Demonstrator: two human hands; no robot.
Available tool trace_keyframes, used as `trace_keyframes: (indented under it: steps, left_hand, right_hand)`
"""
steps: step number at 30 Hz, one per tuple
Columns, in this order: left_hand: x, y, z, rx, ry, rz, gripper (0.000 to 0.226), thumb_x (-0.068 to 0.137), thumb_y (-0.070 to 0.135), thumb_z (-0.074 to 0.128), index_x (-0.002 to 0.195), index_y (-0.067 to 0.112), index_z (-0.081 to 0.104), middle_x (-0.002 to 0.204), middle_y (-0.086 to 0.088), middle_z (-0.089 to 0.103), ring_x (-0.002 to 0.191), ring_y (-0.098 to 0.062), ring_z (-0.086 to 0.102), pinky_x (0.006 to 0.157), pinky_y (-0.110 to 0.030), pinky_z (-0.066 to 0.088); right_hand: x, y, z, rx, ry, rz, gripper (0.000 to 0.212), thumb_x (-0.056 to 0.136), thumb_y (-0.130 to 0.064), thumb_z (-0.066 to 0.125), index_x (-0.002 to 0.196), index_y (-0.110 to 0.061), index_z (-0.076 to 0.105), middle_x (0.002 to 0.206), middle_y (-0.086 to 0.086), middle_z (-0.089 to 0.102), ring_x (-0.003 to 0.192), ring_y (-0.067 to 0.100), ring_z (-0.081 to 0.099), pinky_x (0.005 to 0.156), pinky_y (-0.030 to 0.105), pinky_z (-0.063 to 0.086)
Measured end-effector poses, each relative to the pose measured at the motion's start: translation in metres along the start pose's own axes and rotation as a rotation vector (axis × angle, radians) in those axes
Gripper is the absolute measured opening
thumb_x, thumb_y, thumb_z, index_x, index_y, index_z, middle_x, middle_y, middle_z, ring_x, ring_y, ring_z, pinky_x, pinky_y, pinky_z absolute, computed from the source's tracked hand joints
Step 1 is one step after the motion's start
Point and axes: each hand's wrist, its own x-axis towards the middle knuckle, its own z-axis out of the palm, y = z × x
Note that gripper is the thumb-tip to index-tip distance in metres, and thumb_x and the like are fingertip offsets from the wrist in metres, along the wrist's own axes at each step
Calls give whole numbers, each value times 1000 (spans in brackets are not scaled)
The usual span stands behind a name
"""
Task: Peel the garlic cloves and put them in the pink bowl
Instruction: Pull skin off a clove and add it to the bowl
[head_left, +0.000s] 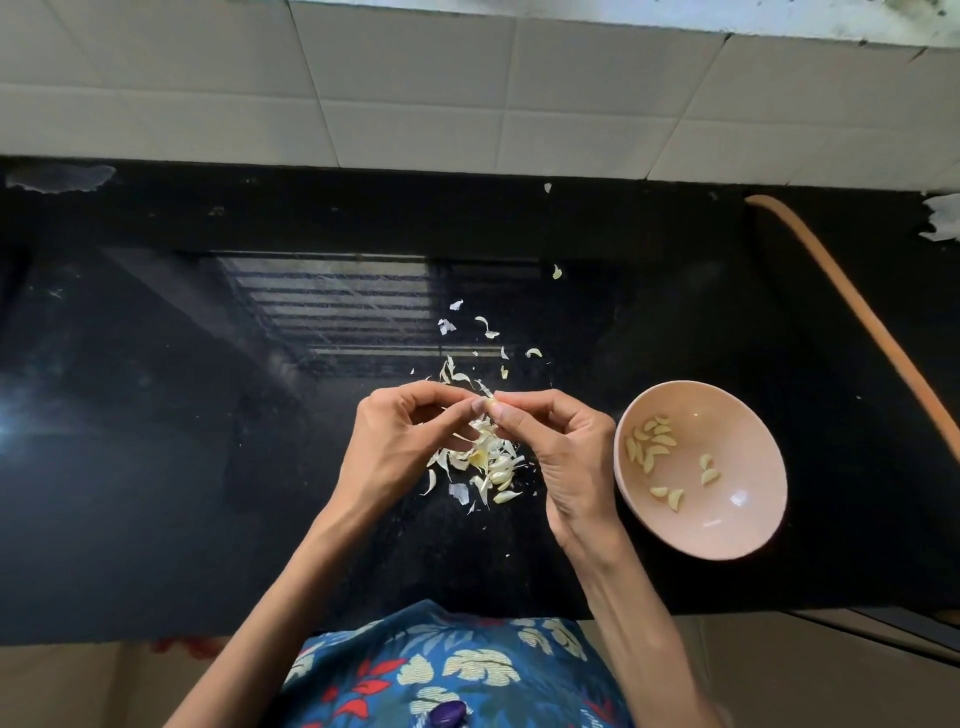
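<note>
A small garlic clove is held between both hands above the black counter. My left hand pinches its left end with fingertips and thumb. My right hand pinches the other end. Under the hands lies a pile of garlic skins and cloves. The pink bowl stands to the right of my right hand, with several peeled cloves inside it.
Loose skin flakes are scattered on the black counter beyond the hands. A brown curved rim runs along the far right. A white tiled wall rises behind the counter.
</note>
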Motion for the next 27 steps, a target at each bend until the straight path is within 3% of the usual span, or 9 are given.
trace_keyframes:
  steps: [4,9,14,19,23,27]
  left_hand:
    - [1,-4,0,28,-31,36,16,86,21,72,93,8,76,84,-5,77,76,-22,75,75,-42,63]
    - [-2,-8,7,146,49,180,8,90,13,71,93,6,75,84,-2,74,68,-15,74,66,-39,63]
    - [-3,-12,10,419,166,413,15,89,23,70,86,9,75,81,3,70,62,-9,67,63,-31,57]
    - [-2,-11,14,615,245,494,15,84,22,67,80,9,74,76,3,69,60,-7,60,60,-26,49]
    - [-3,-12,12,505,208,425,11,86,17,69,80,9,73,76,3,70,62,-10,65,64,-28,53]
    - [-4,-8,7,111,124,87,6,91,13,70,88,9,74,76,-5,74,68,-18,74,70,-34,63]
  right_hand:
    - [-1,-1,-1,-3,-5,-17,11,74,-4,83,85,-3,78,83,13,77,76,23,72,72,29,55]
    - [-3,0,1,-39,14,-42,9,75,-3,83,82,-6,79,82,10,77,77,24,73,73,35,57]
    - [-4,3,3,-155,31,-111,9,76,-8,84,83,-11,79,81,4,77,80,24,75,78,42,61]
    - [-4,7,4,-258,31,-171,8,78,-12,84,85,-14,80,82,0,77,79,17,75,76,40,61]
    - [-3,5,2,-195,26,-133,8,79,-7,82,85,-12,80,82,3,77,78,19,74,75,37,60]
    - [0,1,-2,33,-11,-10,11,78,-1,80,89,-4,78,82,12,76,70,19,68,71,28,55]
